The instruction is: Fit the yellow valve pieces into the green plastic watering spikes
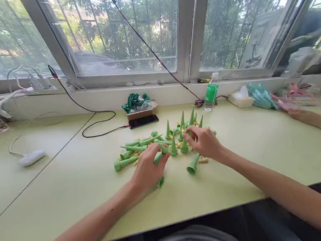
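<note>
Several green plastic cone-shaped spikes with wide collars lie in a loose pile on the table, with small yellow pieces among them. My left hand (147, 166) is closed on a green spike (164, 148) at the front of the pile, its tip pointing up. A little to the right, my right hand (205, 141) has thumb and fingers drawn together over the pile; whatever is between them is too small or hidden to name. Between my hands an upright green spike (173, 147) stands on its collar. Another spike (193, 165) lies tilted below my right hand, beside a yellow piece (203, 160).
Behind the pile lie a phone (143, 121) on a cable and a small box (140, 113) with green wrapping. A water bottle (211, 92) stands by the window. Another person's hand (300, 115) rests near pink and teal bags at right. A white mouse (32, 158) is at left.
</note>
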The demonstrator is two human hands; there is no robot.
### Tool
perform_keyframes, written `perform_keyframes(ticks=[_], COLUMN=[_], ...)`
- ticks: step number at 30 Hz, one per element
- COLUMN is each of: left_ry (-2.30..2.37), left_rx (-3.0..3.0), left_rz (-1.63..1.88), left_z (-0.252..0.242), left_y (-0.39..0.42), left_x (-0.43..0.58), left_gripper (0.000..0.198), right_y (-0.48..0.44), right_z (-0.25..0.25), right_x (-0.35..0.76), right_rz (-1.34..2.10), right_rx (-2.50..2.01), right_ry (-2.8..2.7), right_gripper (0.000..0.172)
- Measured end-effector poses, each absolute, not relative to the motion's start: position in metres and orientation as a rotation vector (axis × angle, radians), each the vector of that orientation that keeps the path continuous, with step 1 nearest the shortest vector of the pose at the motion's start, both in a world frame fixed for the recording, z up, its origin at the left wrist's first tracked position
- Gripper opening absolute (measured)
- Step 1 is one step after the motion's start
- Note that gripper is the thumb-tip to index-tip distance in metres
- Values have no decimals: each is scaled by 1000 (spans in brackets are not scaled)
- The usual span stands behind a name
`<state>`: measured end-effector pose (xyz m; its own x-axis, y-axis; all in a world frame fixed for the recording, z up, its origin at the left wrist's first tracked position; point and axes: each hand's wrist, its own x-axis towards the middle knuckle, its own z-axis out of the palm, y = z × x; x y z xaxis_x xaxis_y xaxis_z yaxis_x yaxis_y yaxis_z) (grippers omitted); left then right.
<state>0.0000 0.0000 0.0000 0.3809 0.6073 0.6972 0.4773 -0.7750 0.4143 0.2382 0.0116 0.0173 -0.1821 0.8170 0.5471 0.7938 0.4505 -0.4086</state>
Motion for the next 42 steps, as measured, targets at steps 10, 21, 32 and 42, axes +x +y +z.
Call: perform_keyframes(ticks=[10, 21, 32, 42], left_ry=[1054, 1001, 1021, 1104], left_rx=[2453, 2514, 2488, 2452], left_rz=[1284, 1168, 1035, 1035], left_z=[4, 6, 6, 9], left_y=[-3, 2, 12, 12], left_x=[2, 1, 3, 2], left_gripper=[4, 8, 12, 14], right_y=[11, 10, 14, 20], right_z=[18, 21, 29, 31], right_x=[228, 219, 203, 203], right_rz=[180, 271, 336, 306], right_rx=[-1239, -1197, -1122, -1143], right_ry=[-1967, -1998, -2068, -2196], right_gripper=[32, 27, 31, 10])
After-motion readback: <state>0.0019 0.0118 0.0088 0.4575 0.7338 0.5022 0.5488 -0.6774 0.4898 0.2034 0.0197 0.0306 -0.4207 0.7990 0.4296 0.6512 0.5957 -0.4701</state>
